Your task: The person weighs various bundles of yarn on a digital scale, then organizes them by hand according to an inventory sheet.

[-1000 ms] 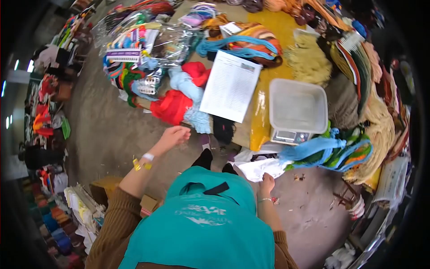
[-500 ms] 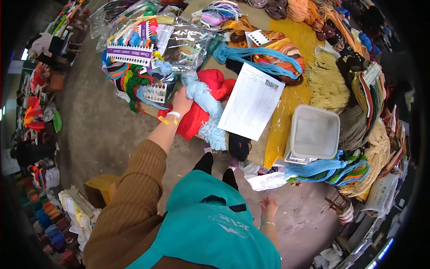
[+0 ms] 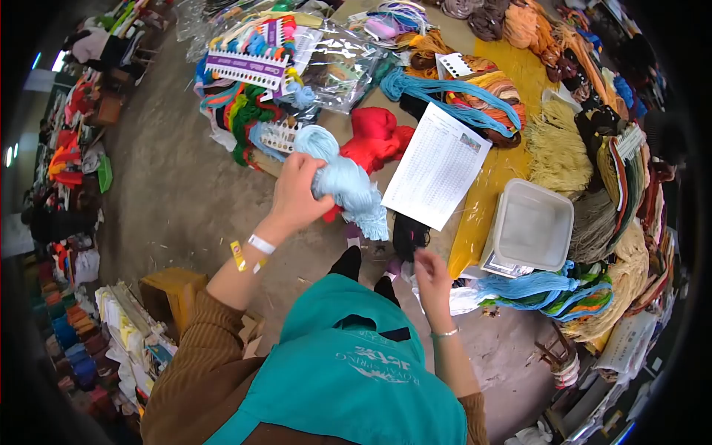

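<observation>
My left hand (image 3: 298,196) grips a light blue skein of embroidery thread (image 3: 343,182), its fingers closed on the left part. The skein lies across a bundle of red thread (image 3: 374,137), hiding part of it, and its loose end hangs at the lower right. My right hand (image 3: 434,285) hovers in front of the table edge, below a dark hank (image 3: 410,231), with fingers loosely apart and nothing visible in them. Right of the red bundle lies a printed sheet (image 3: 437,167).
Thread cards (image 3: 245,68) with multicoloured floss lie at the back left, beside a clear plastic bag (image 3: 341,67). A translucent bin (image 3: 532,222) stands on the right, near blue and green hanks (image 3: 549,289). Yellow hanks (image 3: 558,144) lie behind it. A yellow box (image 3: 174,293) is on the floor.
My left hand has pulled the light blue skein toward me and lifted its left part. My right hand has risen toward the table edge. The view has shifted slightly.
</observation>
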`<move>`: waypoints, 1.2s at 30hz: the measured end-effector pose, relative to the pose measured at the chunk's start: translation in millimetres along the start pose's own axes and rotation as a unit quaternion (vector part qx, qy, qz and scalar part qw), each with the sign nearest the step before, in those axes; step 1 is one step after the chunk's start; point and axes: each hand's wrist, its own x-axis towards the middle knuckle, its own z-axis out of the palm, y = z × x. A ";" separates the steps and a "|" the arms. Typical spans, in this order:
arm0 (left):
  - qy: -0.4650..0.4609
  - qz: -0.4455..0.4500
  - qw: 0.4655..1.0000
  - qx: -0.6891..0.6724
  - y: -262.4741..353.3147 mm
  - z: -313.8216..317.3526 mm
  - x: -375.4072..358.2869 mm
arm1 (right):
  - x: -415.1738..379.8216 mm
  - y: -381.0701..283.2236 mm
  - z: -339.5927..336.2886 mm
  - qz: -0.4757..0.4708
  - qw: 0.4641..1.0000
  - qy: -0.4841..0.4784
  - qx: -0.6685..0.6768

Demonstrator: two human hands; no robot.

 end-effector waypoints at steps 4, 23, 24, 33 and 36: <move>-0.046 0.057 0.997 -0.011 63.7 -45.0 -28.5 | 24.0 -140.6 21.1 -0.344 0.927 -0.112 -0.099; -0.120 -0.138 0.968 -0.174 151.8 -50.6 -133.9 | -50.0 -120.9 0.6 -0.424 0.883 -0.124 -0.160; -0.124 -0.136 0.967 -0.176 153.5 -50.6 -138.8 | -53.1 -115.5 0.8 -0.447 0.873 -0.113 -0.162; -0.123 -0.218 0.917 -0.311 91.9 -63.7 -204.8 | -89.2 -106.4 1.5 -0.563 0.810 -0.141 -0.080; 0.029 -0.362 0.695 -0.621 97.9 -80.2 -218.7 | -95.2 -103.4 -4.3 -0.515 0.839 -0.173 0.008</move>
